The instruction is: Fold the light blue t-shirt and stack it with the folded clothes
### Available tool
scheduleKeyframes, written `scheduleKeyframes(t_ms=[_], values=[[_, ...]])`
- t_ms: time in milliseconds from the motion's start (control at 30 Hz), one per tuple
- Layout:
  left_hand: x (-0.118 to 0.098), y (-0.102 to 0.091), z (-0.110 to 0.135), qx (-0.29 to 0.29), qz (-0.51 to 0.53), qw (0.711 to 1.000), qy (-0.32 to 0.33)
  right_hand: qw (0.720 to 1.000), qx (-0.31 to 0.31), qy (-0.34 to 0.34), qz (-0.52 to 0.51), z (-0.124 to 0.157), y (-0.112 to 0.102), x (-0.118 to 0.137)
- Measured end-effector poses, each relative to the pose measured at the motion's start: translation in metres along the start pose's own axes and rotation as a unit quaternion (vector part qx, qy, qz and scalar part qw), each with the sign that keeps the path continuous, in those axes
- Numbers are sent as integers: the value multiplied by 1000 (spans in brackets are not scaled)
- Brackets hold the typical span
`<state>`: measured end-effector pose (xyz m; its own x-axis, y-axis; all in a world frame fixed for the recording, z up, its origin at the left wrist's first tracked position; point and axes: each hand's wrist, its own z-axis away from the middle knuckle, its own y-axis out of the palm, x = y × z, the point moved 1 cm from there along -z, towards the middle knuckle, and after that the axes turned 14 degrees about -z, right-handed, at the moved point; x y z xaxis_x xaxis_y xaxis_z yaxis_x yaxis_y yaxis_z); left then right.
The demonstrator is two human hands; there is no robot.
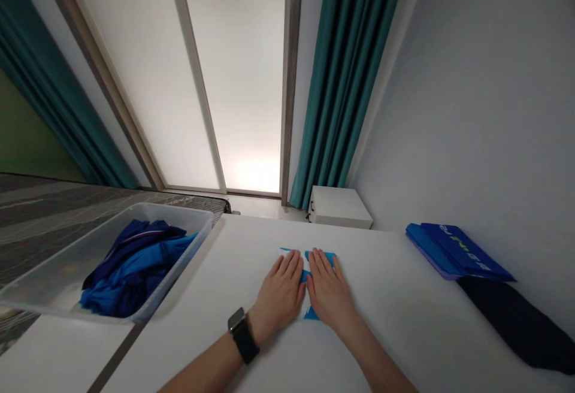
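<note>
A small folded blue-and-white piece (311,314), cloth by its look, lies flat on the white table (377,345). My left hand (279,291), with a black watch on the wrist, rests palm down on its left part. On the right part my right hand (330,292) presses flat, fingers pointing away from me. Both hands have their fingers stretched out and sit side by side, thumbs close together. Most of the piece is hidden beneath them; blue and white edges show above, between and below the hands.
A clear plastic bin (54,306) on the left holds crumpled blue clothes (130,267). At the right, near the wall, lie folded blue items with printed lettering (462,252) and a dark navy cloth (516,321). Beyond the table's far edge stands a white cabinet (339,204).
</note>
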<state>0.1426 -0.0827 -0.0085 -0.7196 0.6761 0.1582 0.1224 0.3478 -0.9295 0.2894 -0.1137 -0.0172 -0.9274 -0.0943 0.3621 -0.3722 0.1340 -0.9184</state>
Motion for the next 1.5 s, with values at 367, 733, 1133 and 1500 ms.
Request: scheduleKeyframes(t_ms=[367, 733, 1133, 1500], values=[[13, 14, 0, 44, 30, 998, 13, 998, -41, 49, 14, 4, 16, -5], [17, 9, 0, 68, 52, 996, 34, 999, 22, 45, -22, -15, -4, -25], [34, 7, -31, 97, -19, 994, 56, 996, 51, 55, 41, 48, -24, 30], [21, 9, -24, 61, 23, 996, 62, 751, -122, 167, -627, 32, 15, -31]])
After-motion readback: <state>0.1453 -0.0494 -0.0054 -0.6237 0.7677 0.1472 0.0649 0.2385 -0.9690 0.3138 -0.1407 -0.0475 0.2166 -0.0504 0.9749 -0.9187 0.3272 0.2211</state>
